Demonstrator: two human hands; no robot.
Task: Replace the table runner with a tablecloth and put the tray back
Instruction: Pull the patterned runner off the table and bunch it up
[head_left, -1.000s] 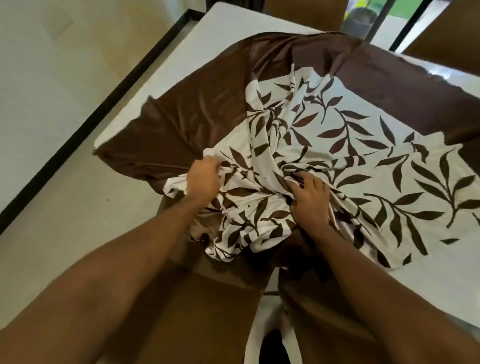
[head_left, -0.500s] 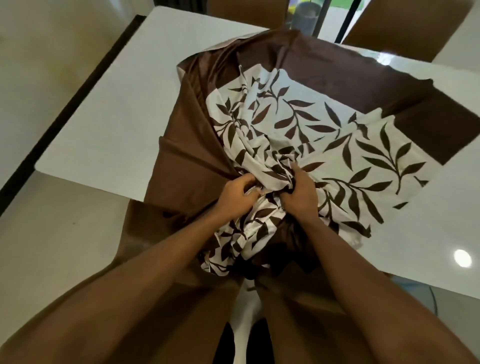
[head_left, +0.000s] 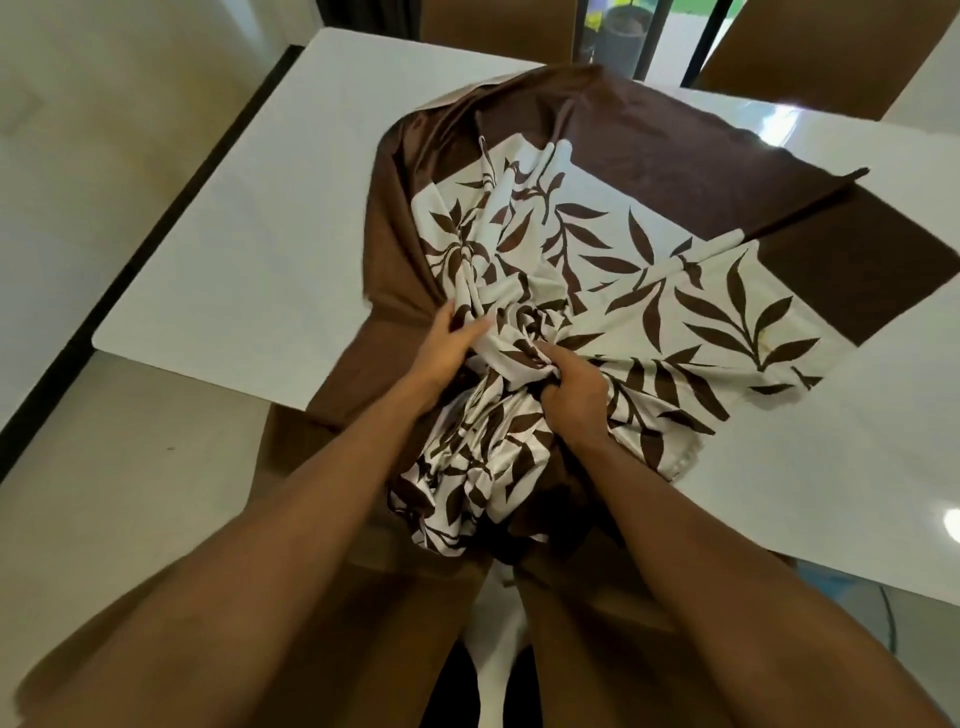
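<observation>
The tablecloth (head_left: 649, 249) is lying across the table (head_left: 249, 249), bunching at frame centre and hanging over its lower edge; two chairs (head_left: 831, 52) are standing behind, along the frame's top

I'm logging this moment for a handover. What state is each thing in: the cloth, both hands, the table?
cloth: bunched at the near edge, partly spread, hanging off the table.
left hand: fingers fairly straight, pressing against the bunch.
right hand: gripping the bunched folds.
table: partly covered by the cloth.
</observation>
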